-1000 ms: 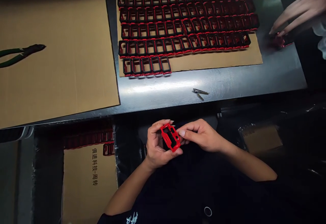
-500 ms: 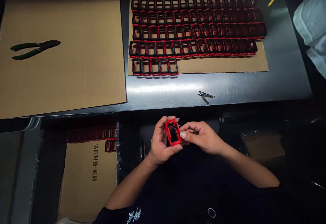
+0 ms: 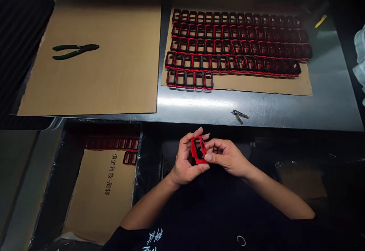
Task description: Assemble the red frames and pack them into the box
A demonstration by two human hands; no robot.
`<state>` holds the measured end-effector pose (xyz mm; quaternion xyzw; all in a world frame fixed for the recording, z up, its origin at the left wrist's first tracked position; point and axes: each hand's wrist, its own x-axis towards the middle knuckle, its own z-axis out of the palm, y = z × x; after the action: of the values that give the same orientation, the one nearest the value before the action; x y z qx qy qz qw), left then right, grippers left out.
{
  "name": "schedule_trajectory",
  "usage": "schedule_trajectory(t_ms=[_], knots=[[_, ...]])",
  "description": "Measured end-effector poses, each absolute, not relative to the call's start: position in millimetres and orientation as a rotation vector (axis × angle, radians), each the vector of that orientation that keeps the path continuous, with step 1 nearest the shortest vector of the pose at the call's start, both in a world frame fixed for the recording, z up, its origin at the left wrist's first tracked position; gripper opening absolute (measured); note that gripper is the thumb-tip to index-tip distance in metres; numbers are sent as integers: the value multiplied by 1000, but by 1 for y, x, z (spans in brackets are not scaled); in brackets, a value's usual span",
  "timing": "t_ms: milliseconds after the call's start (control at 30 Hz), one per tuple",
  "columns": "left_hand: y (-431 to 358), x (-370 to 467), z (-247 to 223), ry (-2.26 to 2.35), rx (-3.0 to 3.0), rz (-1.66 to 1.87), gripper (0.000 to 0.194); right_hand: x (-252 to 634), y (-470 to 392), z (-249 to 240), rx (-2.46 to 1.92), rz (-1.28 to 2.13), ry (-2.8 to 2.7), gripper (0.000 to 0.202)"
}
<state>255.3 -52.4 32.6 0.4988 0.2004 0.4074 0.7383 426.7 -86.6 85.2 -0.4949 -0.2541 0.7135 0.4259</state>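
Note:
A small red plastic frame with a black inner part is held up in front of my body, below the table's edge. My left hand grips it from the left, thumb along its bottom and fingers behind its top. At its lower right side, my right hand pinches the frame between thumb and fingers. Several rows of similar red and black frames stand on a cardboard sheet on the metal table. A pair of nail clippers lies nearest my hands, at the table's front.
Green-handled cutting pliers lie on a large cardboard sheet at the left. Below the table, a lined box contains printed cardboard and more red frames. Something yellow is at the far right.
The view has shifted, so the table things appear farther right. The frame in my hands has turned, now showing more of its side; both hands keep hold of it.

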Motion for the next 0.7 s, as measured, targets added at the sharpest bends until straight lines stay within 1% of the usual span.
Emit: schedule_trajectory(t_ms=[100, 233, 300, 367, 400, 433, 467, 533, 600, 700], knots=[[-55, 253, 35, 456, 1074, 917, 84, 422, -78, 85, -1213, 1835, -633, 36], [-56, 236, 37, 539, 1005, 987, 81, 415, -72, 86, -1253, 1909, -663, 39], [-46, 206, 37, 723, 1001, 1119, 86, 414, -72, 85, -1320, 1908, -689, 38], [-31, 157, 37, 1156, 1010, 1219, 94, 418, -72, 82, -1395, 1877, -698, 38], [-23, 128, 37, 1512, 1009, 1168, 90, 421, -73, 79, -1430, 1853, -692, 38], [-16, 99, 38, 1895, 988, 967, 81, 425, -74, 76, -1457, 1824, -681, 39], [-10, 73, 37, 2055, 933, 850, 74, 428, -75, 72, -1478, 1801, -669, 40], [0, 33, 33, 2209, 854, 687, 57, 432, -76, 66, -1504, 1771, -659, 42], [6, 12, 23, 2272, 801, 531, 42, 433, -78, 62, -1510, 1767, -681, 42], [10, 10, 10, 2299, 790, 316, 34, 431, -81, 64, -1518, 1733, -744, 41]])
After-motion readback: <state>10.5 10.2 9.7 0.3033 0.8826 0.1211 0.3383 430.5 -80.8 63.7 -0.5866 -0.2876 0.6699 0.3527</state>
